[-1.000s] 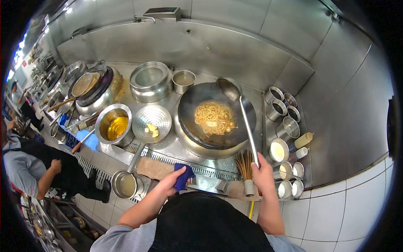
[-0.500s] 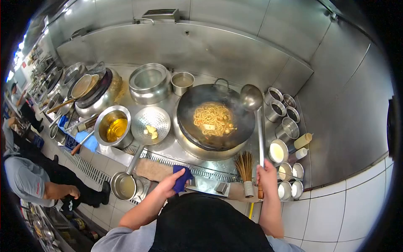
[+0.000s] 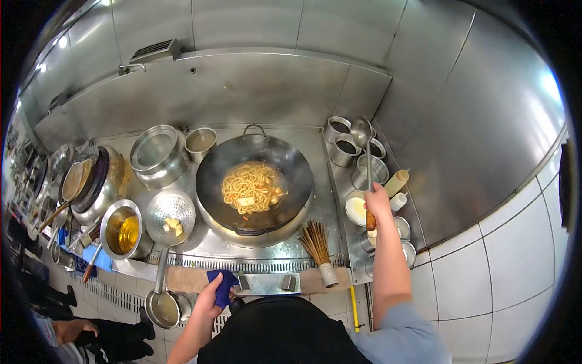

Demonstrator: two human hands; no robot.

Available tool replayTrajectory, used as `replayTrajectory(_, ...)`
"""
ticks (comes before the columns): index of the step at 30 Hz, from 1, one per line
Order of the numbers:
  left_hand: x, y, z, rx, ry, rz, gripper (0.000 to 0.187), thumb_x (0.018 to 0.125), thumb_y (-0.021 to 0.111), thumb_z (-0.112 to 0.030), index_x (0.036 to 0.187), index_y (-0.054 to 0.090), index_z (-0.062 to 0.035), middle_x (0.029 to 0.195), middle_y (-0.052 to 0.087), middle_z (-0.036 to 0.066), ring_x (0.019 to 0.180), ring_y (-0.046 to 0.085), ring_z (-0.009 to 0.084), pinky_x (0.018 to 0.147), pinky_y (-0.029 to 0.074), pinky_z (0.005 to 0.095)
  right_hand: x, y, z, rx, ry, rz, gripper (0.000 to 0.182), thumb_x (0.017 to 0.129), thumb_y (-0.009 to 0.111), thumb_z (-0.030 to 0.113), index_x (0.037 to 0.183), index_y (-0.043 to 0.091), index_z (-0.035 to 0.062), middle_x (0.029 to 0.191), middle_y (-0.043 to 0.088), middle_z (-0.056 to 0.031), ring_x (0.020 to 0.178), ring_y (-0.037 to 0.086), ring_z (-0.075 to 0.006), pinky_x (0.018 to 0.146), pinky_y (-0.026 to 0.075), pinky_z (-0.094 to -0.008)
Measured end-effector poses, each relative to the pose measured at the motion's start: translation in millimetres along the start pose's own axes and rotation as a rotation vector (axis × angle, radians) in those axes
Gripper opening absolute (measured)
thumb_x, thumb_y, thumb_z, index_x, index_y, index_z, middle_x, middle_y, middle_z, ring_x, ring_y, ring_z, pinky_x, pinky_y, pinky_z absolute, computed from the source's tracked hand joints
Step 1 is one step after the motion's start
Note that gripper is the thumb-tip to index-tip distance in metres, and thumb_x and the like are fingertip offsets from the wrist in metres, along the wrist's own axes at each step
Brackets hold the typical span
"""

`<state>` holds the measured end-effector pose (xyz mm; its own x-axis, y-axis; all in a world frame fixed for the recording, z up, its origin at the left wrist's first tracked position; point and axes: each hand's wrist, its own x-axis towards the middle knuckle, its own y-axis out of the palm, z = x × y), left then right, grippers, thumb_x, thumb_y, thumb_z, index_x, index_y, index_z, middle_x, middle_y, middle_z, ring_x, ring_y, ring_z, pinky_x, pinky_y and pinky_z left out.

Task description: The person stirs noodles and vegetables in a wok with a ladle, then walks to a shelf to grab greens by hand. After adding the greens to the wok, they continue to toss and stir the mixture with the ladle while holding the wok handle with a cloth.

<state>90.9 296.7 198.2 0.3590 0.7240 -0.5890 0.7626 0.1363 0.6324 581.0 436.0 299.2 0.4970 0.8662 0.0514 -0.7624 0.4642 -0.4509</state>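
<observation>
My right hand [image 3: 378, 204] grips the wooden-ended handle of a metal ladle [image 3: 361, 131], whose bowl is over the metal condiment pots [image 3: 344, 151] at the right, some with dark contents. My left hand [image 3: 208, 299] is closed on a folded dark blue cloth [image 3: 225, 287] near the front edge of the stove. A black wok [image 3: 294, 181] sits on the burner, with noodles [image 3: 251, 186] and pale pieces in its middle. Just beyond my right hand is a pot of pale yellow contents [image 3: 356, 209].
A bamboo brush [image 3: 316, 244] leans at the stove's front edge. Left of the wok are a perforated skimmer [image 3: 159, 212] with pale yellow pieces, a pot of golden oil [image 3: 128, 234] and a lidded pot [image 3: 154, 155]. Squeeze bottles [image 3: 397, 182] stand at right. Another person [image 3: 112, 330] is at lower left.
My right hand has carried the ladle from beside the wok's right rim to over the condiment pots. The view has turned right. My left hand still holds the cloth.
</observation>
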Motion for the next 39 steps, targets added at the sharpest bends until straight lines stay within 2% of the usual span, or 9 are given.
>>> replayTrajectory(5, -10, 7, 5, -0.013, 0.000, -0.092, 0.038, 0.088, 0.058, -0.038, 0.105, 0.053, -0.0038, 0.076, 0.060, 0.012, 0.061, 0.056, 0.0208, 0.054, 0.046, 0.0313, 60, 26, -34, -0.225, 0.035, 0.007, 0.022, 0.076, 0.052, 0.007, 0.093, 0.056, -0.0066, 0.065, 0.060, -0.0170, 0.046, 0.060, -0.0258, 0.045, 0.047, -0.0364)
replayTrajectory(11, -16, 8, 11, -0.027, 0.066, -0.117, 0.038, 0.088, 0.059, -0.037, 0.105, 0.053, -0.0030, 0.078, 0.060, 0.012, 0.062, 0.057, 0.0206, 0.055, 0.047, 0.0311, 75, 29, -40, -0.227, 0.070, 0.060, 0.024, 0.076, 0.054, 0.007, 0.095, 0.056, -0.0075, 0.066, 0.061, -0.0184, 0.049, 0.061, -0.0270, 0.047, 0.049, -0.0371)
replayTrajectory(16, -18, 2, 11, -0.049, 0.065, -0.102, 0.037, 0.089, 0.058, -0.036, 0.106, 0.053, -0.0038, 0.079, 0.060, 0.011, 0.064, 0.058, 0.0198, 0.057, 0.048, 0.0301, 79, 13, -38, -0.226, 0.025, 0.025, 0.025, 0.077, 0.055, 0.009, 0.096, 0.056, -0.0075, 0.068, 0.061, -0.0188, 0.050, 0.062, -0.0267, 0.048, 0.049, -0.0362)
replayTrajectory(20, -18, 13, 2, 0.028, 0.060, -0.114, 0.037, 0.087, 0.060, -0.038, 0.104, 0.054, -0.0064, 0.078, 0.060, 0.009, 0.063, 0.058, 0.0185, 0.056, 0.048, 0.0302, 76, 0, -34, -0.063, -0.027, 0.054, 0.035, 0.075, 0.052, 0.006, 0.108, 0.056, -0.0050, 0.059, 0.054, -0.0051, 0.043, 0.051, -0.0145, 0.041, 0.041, -0.0285)
replayTrajectory(22, -19, 15, -2, 0.049, 0.046, -0.100, 0.038, 0.087, 0.061, -0.040, 0.105, 0.054, -0.0071, 0.079, 0.060, 0.008, 0.063, 0.058, 0.0174, 0.055, 0.048, 0.0296, 41, -3, 1, 0.013, -0.045, 0.075, 0.036, 0.075, 0.052, 0.004, 0.110, 0.055, -0.0030, 0.057, 0.051, -0.0023, 0.042, 0.048, -0.0127, 0.040, 0.039, -0.0273)
replayTrajectory(24, -19, 20, -6, 0.038, 0.065, -0.115, 0.038, 0.086, 0.062, -0.040, 0.104, 0.054, -0.0071, 0.079, 0.060, 0.007, 0.064, 0.058, 0.0167, 0.055, 0.048, 0.0286, 9, -9, 15, 0.046, -0.091, 0.195, 0.019, 0.078, 0.049, 0.003, 0.095, 0.057, 0.0014, 0.059, 0.050, -0.0020, 0.041, 0.045, -0.0119, 0.040, 0.038, -0.0251)
replayTrajectory(30, -9, 19, -11, 0.058, 0.053, -0.074, 0.038, 0.085, 0.063, -0.040, 0.103, 0.055, -0.0075, 0.079, 0.060, 0.005, 0.065, 0.058, 0.0139, 0.056, 0.049, 0.0264, -100, 13, 42, 0.508, 0.216, 0.563, 0.047, 0.082, 0.055, 0.006, 0.128, 0.046, 0.0030, 0.066, 0.053, -0.0010, 0.045, 0.048, -0.0089, 0.041, 0.042, -0.0228)
replayTrajectory(34, -2, 22, -13, 0.116, -0.009, -0.079, 0.039, 0.085, 0.064, -0.041, 0.103, 0.056, -0.0070, 0.080, 0.061, 0.004, 0.066, 0.058, 0.0128, 0.058, 0.048, 0.0258, -150, 105, 25, 0.238, 0.057, 0.441, 0.058, 0.084, 0.054, 0.002, 0.138, 0.034, 0.0022, 0.064, 0.051, 0.0001, 0.042, 0.044, -0.0074, 0.037, 0.035, -0.0233)
replayTrajectory(39, -1, 17, -17, 0.136, 0.033, -0.005, 0.041, 0.084, 0.065, -0.041, 0.105, 0.057, -0.0069, 0.083, 0.061, 0.003, 0.069, 0.059, 0.0130, 0.058, 0.048, 0.0268, -177, 91, 55, 0.243, 0.056, 0.573, 0.056, 0.085, 0.051, 0.000, 0.139, 0.035, 0.0036, 0.065, 0.051, 0.0001, 0.043, 0.044, -0.0071, 0.039, 0.036, -0.0233)
